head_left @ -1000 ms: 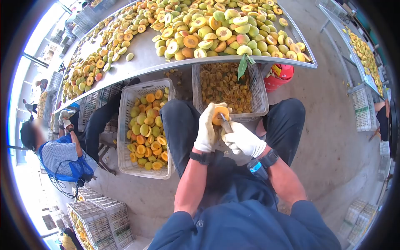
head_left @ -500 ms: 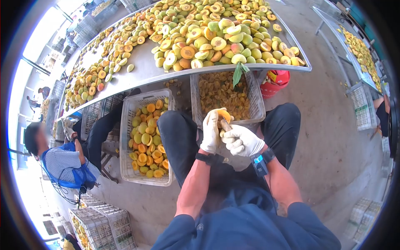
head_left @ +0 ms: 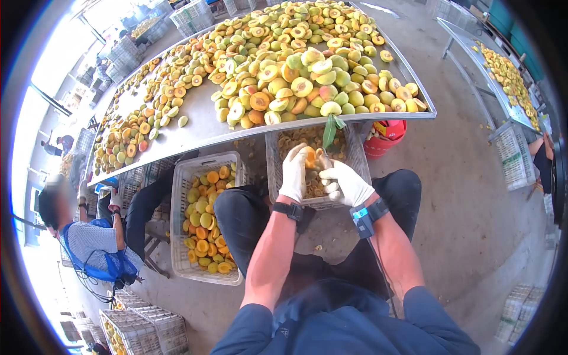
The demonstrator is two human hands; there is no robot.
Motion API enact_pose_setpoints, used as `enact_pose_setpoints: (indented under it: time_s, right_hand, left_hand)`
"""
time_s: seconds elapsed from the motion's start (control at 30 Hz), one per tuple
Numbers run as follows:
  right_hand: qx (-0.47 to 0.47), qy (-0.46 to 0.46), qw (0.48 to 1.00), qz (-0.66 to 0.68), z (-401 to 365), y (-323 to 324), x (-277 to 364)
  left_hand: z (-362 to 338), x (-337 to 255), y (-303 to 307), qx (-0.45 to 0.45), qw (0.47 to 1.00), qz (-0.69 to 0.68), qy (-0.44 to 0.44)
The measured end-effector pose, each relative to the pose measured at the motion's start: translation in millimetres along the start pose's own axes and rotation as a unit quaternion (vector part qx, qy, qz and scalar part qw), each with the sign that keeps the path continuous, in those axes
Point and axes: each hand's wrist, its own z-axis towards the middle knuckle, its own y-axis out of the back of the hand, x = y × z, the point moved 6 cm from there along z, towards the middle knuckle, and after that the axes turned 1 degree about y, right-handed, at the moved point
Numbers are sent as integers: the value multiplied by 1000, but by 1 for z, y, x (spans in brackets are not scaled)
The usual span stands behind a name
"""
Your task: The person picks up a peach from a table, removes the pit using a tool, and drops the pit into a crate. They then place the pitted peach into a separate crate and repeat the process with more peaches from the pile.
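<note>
My left hand (head_left: 294, 175), in a white glove, is closed on an orange fruit half (head_left: 310, 156) above a crate of pits and scraps (head_left: 273, 177). Just to its right, my right hand (head_left: 345, 182), also gloved, is wrapped round a small tool (head_left: 323, 158) with a brownish end pointing up beside the fruit. The blade cannot be made out. Many halved yellow-green fruits (head_left: 278, 89) lie piled on the metal table (head_left: 201, 140) in front, and a green leaf (head_left: 329, 131) hangs over its near edge.
A crate of fruit halves (head_left: 177, 236) stands left of my knees. Beyond it sits a co-worker (head_left: 94, 236) in a blue vest. A red bucket (head_left: 386, 139) is under the table's right corner. Stacked crates (head_left: 145, 328) stand at the lower left, and another fruit table (head_left: 467, 59) at the right.
Both my hands have moved forward, from between my knees to over the scrap crate. The fruit half and tool are slightly apart now. The co-worker's hands have shifted towards the table.
</note>
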Motion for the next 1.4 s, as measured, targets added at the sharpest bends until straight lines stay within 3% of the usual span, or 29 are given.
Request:
enact_pose_setpoints:
  time_s: [0.03,0.07,0.1,0.13,0.17,0.2,0.23,0.3,0.37,0.5,0.53,0.6,0.63,0.77,0.8,0.83,0.9,0.97,1.1,1.23,1.3,1.37,1.4]
  right_hand:
    - [-93,34,973,-207,-2,7,10]
    - [-122,114,907,-386,8,22,13]
    - [-120,114,908,-385,8,28,11]
    - [-186,133,809,-541,6,33,18]
    - [-245,149,678,-677,6,33,26]
    - [-220,96,707,-665,-3,23,32]
    - [-204,102,703,-674,0,31,26]
    - [-166,102,697,-690,-2,31,21]
    - [-153,103,689,-701,-6,24,21]
    - [-123,88,661,-735,-11,15,24]
    - [-124,84,658,-738,-9,15,23]
    - [-117,85,662,-736,-6,11,23]
    - [-109,83,663,-736,-5,9,22]
    - [-95,93,670,-730,-6,7,21]
    - [-100,161,655,-732,-1,18,14]
    - [-96,170,655,-730,-3,19,14]
    - [-88,97,671,-730,-11,14,20]
    - [-98,85,667,-734,-15,15,26]
    - [-120,72,664,-735,-20,19,34]
    - [-122,79,679,-720,-20,18,33]
    - [-118,149,673,-715,-18,14,34]
    - [-116,153,676,-711,-18,11,35]
    - [-118,150,687,-701,-18,10,36]
  left_hand:
    - [5,-9,5,6,994,92,-56]
    - [11,-15,12,10,987,146,-74]
    - [13,-23,17,13,975,199,-93]
    - [3,-42,15,-15,956,266,-121]
    - [-5,-61,13,-21,939,302,-162]
    - [-17,-86,13,-37,889,394,-230]
    - [-32,-112,13,-54,824,481,-293]
    - [-65,-161,19,-110,745,569,-330]
    - [-90,-201,38,-152,626,691,-328]
    - [-117,-243,102,-244,425,870,-59]
    - [-114,-248,100,-245,422,871,-62]
    - [-106,-251,100,-236,464,853,-37]
    - [-95,-247,87,-222,488,836,-118]
    - [-23,-212,28,-139,585,776,-188]
    - [-3,-203,14,-130,593,766,-210]
    - [16,-195,-1,-121,600,757,-231]
    - [43,-183,-31,-119,501,804,-299]
    - [70,-168,-47,-98,531,818,-199]
    - [110,-147,-45,-120,500,825,-235]
    - [111,-152,-31,-87,528,804,-259]
    - [99,-164,-25,-72,550,788,-268]
    - [80,-178,-16,-70,675,694,-243]
    - [80,-174,3,-55,764,582,-274]
